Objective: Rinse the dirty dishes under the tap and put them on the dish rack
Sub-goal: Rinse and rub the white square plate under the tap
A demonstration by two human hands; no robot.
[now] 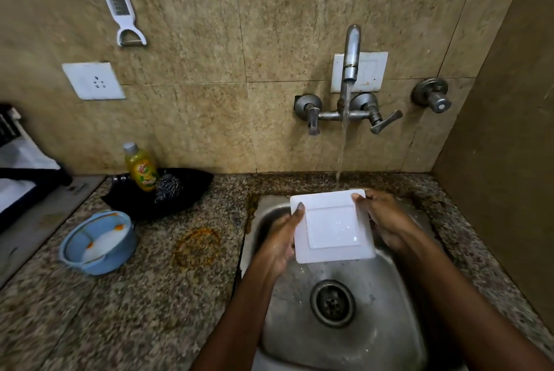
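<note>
Both hands, left hand [280, 246] and right hand [386, 225], grip 1 square white plate [332, 226] over the sink [386, 337]; the tap [351, 53] stream falls at its far edge (rack unseen).

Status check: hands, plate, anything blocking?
Both hands, left and right, grip square white plate over sink. Tap running, stream at plate's far edge. Nothing blocking.

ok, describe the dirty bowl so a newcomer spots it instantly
Start at the steel sink and move left across the speckled counter. The blue bowl sits near the counter's left edge, in front of the black dish holding the soap bottle. It alone is round, blue and orange-smeared.
</note>
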